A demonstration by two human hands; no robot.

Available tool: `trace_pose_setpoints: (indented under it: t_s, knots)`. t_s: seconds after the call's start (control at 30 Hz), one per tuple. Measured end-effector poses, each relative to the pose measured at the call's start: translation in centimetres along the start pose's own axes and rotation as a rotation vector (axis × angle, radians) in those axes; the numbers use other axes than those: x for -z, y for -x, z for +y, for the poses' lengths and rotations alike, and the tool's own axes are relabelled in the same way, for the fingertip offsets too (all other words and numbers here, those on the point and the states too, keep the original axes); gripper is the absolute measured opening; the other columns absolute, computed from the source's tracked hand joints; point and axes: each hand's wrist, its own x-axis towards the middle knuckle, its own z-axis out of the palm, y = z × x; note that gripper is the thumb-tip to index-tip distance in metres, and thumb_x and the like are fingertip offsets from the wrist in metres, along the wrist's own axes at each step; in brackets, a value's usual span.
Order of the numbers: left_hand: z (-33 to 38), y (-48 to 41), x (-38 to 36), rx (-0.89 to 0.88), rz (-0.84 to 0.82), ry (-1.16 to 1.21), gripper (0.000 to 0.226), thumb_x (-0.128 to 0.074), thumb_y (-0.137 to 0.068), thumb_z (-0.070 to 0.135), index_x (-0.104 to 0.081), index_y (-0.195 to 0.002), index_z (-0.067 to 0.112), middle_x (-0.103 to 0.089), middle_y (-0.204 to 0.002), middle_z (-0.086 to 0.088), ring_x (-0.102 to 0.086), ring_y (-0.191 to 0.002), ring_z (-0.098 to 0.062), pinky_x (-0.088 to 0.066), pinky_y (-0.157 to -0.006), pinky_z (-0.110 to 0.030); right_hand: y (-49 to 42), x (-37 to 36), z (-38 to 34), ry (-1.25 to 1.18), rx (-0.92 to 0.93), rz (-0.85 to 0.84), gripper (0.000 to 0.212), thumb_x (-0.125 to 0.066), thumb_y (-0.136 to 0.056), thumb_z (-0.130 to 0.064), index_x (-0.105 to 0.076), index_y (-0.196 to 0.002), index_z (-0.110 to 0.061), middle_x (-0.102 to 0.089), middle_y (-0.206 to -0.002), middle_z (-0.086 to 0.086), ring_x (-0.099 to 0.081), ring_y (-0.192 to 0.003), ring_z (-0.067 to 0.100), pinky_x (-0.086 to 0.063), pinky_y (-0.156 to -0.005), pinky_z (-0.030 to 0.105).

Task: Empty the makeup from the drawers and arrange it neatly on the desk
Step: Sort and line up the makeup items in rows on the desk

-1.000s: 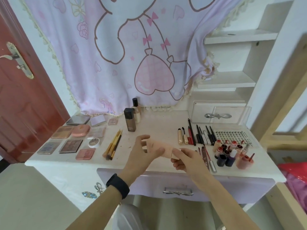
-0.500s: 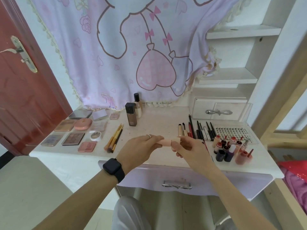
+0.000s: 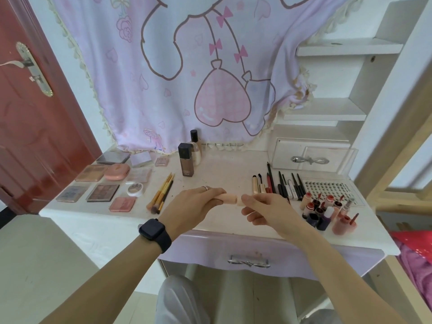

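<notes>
Under and around the fingers: white desk (image 3: 224, 164), bare patch right below them. Nearer than the fingers, under the desk edge: lilac drawer (image 3: 205, 250), closed. Well left of the left fingers: palettes (image 3: 102, 192) in rows. Right of the right fingers, far side: lash tray (image 3: 327, 188); near side: lip pots (image 3: 327, 212), crowded upright. Just beyond the right fingers: pencil row (image 3: 284, 185), parallel. Just left of the left fingers: brushes (image 3: 161, 195), bundled. Beyond the left fingers: foundation bottles (image 3: 186, 163), upright.

Left hand (image 3: 194, 204): fingers curled round peach tube (image 3: 228, 198), held level above the desk, not touching it. Right hand (image 3: 264, 208): thumb and forefinger pinching pale end piece (image 3: 239, 202) at the tube's right end, other fingers loosely curled under. Cannot tell whether joined to the tube or just off it.

Likely step: capping or checking the tube before placing; task judged nearly done. To do well: keep tube level, line up end piece squarely, press or twist until seated, no hard squeeze on the body. Then set down on the bare patch below the fingers, parallel with neighbours, clear of the pencil row. Avoid sweeping the right wrist into the lip pots, probably easy to tip.
</notes>
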Motion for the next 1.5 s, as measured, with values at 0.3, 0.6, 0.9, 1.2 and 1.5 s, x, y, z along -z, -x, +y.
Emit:
trace_pose_setpoints:
  t_s: [0.3,0.6,0.9,1.2,1.5]
  knots:
    - [-0.3,0.3,-0.1,0.043,-0.017,0.039,0.039,-0.04,-0.104,0.041,-0.051,-0.139,0.03,-0.066,-0.115,0.005,-0.06,-0.092,-0.015,-0.05,-0.082,-0.027,-0.9,-0.8,0.6,-0.087,0.115,0.043,0.028,-0.075,-0.089,-0.017,-0.069,-0.117,-0.015,-0.077,-0.096,0.008,-0.074,-0.087,0.023,-0.061,-0.08,0.029]
    - [-0.8,0.5,-0.6,0.121,-0.002,0.178,0.038,-0.047,-0.103,0.038,-0.054,-0.139,0.028,-0.068,-0.115,0.006,-0.059,-0.096,-0.009,-0.039,-0.078,-0.008,-1.4,-0.7,0.7,-0.081,0.156,0.06,0.026,-0.079,-0.084,-0.005,-0.071,-0.108,-0.012,-0.076,-0.104,0.006,-0.074,-0.094,0.026,-0.061,-0.087,0.034]
    - [-1.3,0.1,-1.0,0.295,0.08,0.471,0.034,-0.053,-0.101,0.04,-0.06,-0.132,0.028,-0.067,-0.108,0.014,-0.06,-0.094,0.0,-0.042,-0.078,-0.01,-2.0,-0.1,0.8,-0.064,0.169,0.093,0.024,-0.078,-0.085,-0.006,-0.067,-0.105,-0.013,-0.077,-0.102,0.006,-0.074,-0.098,0.025,-0.06,-0.089,0.037]
    - [-2.9,-5.1,-3.3,0.691,0.027,0.841,0.036,-0.055,-0.1,0.041,-0.061,-0.126,0.017,-0.067,-0.104,0.005,-0.065,-0.093,-0.012,-0.059,-0.076,-0.026,-6.6,0.0,1.6,0.019,0.146,0.251,0.025,-0.08,-0.085,-0.021,-0.062,-0.102,-0.017,-0.075,-0.102,-0.004,-0.071,-0.097,0.016,-0.057,-0.091,0.038]
    - [-7.5,-16.3,-5.7,0.806,0.049,0.706,0.024,-0.061,-0.098,0.035,-0.069,-0.105,0.013,-0.069,-0.097,-0.001,-0.067,-0.098,-0.024,-0.054,-0.091,-0.037,-17.4,1.0,-1.1,0.364,0.15,0.34,0.026,-0.07,-0.092,-0.03,-0.064,-0.117,-0.026,-0.066,-0.104,-0.012,-0.062,-0.093,0.003,-0.039,-0.069,0.01]
